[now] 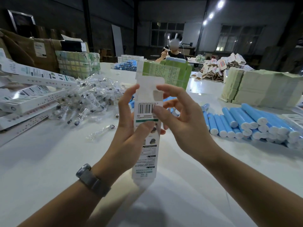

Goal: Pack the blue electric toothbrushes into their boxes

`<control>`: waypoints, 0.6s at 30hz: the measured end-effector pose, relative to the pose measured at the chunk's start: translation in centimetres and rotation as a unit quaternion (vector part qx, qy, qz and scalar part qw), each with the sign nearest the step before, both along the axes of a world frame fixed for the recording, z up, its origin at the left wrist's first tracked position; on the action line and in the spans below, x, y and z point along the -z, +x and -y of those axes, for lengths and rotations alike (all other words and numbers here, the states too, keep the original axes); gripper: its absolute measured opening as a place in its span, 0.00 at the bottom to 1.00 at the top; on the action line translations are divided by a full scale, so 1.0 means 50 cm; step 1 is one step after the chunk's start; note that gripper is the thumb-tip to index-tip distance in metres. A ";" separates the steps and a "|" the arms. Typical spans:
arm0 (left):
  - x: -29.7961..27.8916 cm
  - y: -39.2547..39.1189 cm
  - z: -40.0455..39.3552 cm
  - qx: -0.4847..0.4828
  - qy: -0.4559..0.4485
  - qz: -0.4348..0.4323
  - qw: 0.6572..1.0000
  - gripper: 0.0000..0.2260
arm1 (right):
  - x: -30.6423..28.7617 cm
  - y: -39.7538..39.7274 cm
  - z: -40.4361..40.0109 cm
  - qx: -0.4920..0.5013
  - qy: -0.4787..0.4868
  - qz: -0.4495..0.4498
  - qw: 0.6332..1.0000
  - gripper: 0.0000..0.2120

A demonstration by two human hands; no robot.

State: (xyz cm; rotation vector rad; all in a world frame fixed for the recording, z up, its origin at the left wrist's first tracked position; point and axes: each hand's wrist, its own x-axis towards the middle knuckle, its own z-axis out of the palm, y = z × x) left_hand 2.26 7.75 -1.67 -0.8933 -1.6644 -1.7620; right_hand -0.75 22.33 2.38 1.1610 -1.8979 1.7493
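You're holding the tall, narrow white cardboard box with the barcode and green stripe [146,128] upright above the white tabletop [49,161], right in front of you. Your left hand [129,128] is wrapping its grip around the box's left edge at mid-height, thumb lying across the printed face, fingers curling behind. Your right hand [182,122] is working the top: thumb pressing on the barcode panel, index finger reaching to the open flap with the hanger cut-out [150,86], which is standing up unfolded. So both hands are gripping the same box, and no toothbrush is in either one.

This carton is looking light and thin-walled, so I'd judge it's going to crush or crease if you're squeezing the broad faces. Keeping your hold on the narrow folded edges, where the card is stiffest, seems the safer way, with the mouth squared open before anything goes in. The lower end looks unclosed too, though I can't tell for sure.

The blue cylindrical plastic toothbrush handles with white end caps [246,123] are lying stacked in rows on the tabletop to your right, well apart from the box. They're looking smooth, rigid and prone to rolling, so taking one around the middle of the barrel seems best. To your left, the clear-wrapped brush heads [85,99] are lying heaped beside the flat white printed cartons [32,99].
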 end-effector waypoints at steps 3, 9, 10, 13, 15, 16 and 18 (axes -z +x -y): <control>0.002 -0.001 -0.006 0.011 0.010 -0.014 1.000 0.26 | 0.008 0.006 -0.001 -0.030 -0.007 0.003 1.000 0.14; -0.003 0.006 -0.013 0.022 0.050 0.005 0.998 0.06 | 0.009 0.009 0.001 -0.067 -0.003 -0.002 0.998 0.11; -0.003 0.008 -0.014 0.014 0.048 0.003 0.999 0.05 | 0.009 0.008 0.001 -0.065 -0.006 -0.001 0.998 0.12; -0.008 0.013 -0.018 -0.004 0.030 -0.005 1.000 0.09 | 0.007 0.011 -0.001 -0.057 -0.005 -0.016 0.998 0.12; -0.011 0.016 -0.020 -0.006 0.021 -0.017 1.000 0.09 | 0.005 0.013 0.000 -0.052 0.012 -0.040 0.998 0.11; -0.011 0.016 -0.020 -0.005 0.021 -0.018 1.000 0.09 | 0.004 0.014 0.000 -0.047 0.017 -0.043 0.998 0.11; -0.012 0.015 -0.021 -0.001 0.022 -0.026 0.999 0.08 | 0.002 0.014 -0.001 -0.036 0.022 -0.046 0.998 0.11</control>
